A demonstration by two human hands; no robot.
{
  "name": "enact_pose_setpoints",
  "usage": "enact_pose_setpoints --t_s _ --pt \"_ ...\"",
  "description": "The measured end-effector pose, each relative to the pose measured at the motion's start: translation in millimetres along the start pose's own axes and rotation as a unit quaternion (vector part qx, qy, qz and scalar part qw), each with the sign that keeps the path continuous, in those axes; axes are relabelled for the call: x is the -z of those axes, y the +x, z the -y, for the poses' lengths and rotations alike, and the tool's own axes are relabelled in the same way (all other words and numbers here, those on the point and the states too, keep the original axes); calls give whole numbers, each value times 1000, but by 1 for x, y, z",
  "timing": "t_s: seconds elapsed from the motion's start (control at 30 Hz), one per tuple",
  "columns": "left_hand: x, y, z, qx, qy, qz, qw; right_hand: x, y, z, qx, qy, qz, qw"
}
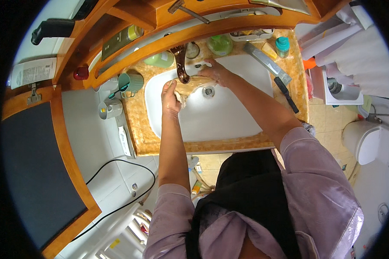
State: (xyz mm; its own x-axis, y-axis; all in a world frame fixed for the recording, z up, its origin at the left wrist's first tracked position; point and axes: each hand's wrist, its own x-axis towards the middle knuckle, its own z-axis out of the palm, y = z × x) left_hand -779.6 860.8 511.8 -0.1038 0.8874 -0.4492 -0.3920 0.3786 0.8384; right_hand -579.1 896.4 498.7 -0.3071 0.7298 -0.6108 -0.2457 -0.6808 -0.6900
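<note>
A wet-looking tan cloth (193,83) stretches between my two hands over the far left part of the white sink (229,123), just under the bronze faucet (180,64). My left hand (171,98) is closed on its left end, thumb up, and a crumpled pale part hangs beside the palm. My right hand (218,73) is closed at the other end, near the sink's back wall; its fingertips are partly hidden. Just below the cloth, the round metal drain (208,91) shows.
Green bottles (220,45), a turquoise-capped jar (282,46) and a black-handled brush (286,94) stand or lie around the sink on the tan counter (142,140). Cups (130,83) are at the left. A wooden cabinet shelf (194,31) overhangs the back; its mirrored door (43,172) hangs open.
</note>
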Motion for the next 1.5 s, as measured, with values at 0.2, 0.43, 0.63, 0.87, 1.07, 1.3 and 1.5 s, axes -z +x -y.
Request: enact_pose_setpoints --t_s 0.2,0.43,0.63,0.87,1.07,1.3,1.5 --pt "-11 -7 -13 128 -168 136 968 7 29 -39 90 -36 -1 995" --pt "-17 -6 -3 160 -244 96 952 -18 23 -41 -29 -81 88 992" --pt "47 11 9 51 -70 -22 996 -20 47 -36 -11 272 52 961" --pt "2 19 21 85 76 -94 989 -64 71 -39 252 117 -23 960" --pt "-35 23 25 129 -149 94 976 -94 22 -30 245 -256 -171 919" --pt "-31 44 53 183 -244 96 947 -76 -32 -11 430 -47 -174 885" --pt "-41 46 35 192 -208 108 953 -78 -25 36 557 -559 -50 612"
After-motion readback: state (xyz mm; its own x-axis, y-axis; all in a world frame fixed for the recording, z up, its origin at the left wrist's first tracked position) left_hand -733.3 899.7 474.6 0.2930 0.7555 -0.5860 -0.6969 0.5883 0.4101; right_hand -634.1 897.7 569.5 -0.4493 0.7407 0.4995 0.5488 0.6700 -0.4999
